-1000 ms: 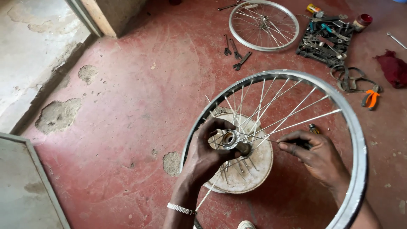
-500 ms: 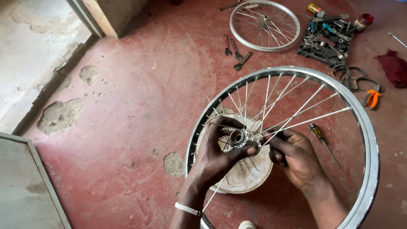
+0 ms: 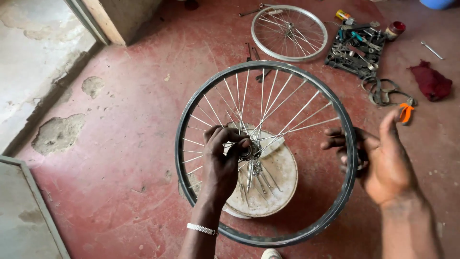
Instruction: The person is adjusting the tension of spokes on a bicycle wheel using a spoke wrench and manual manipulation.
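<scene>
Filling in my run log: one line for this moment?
left hand: grips hub | right hand: open at rim | wheel over white bucket | red floor

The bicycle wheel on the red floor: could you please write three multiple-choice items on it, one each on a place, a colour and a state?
1. Where does the left hand rest?
A. on the hub of the large wheel
B. on the tool tray
C. on the red cloth

2. What colour are the handles of the pliers by the coiled strap?
A. blue
B. orange
C. white

3. How is the right hand?
A. closed round a spanner
B. flat on the floor
C. open, at the wheel's rim

Answers:
1 A, the fingers curl round the hub at the centre of the large wheel.
2 B, the pliers have orange handles.
3 C, the fingers are spread by the rim, with no tool seen in them.
</scene>
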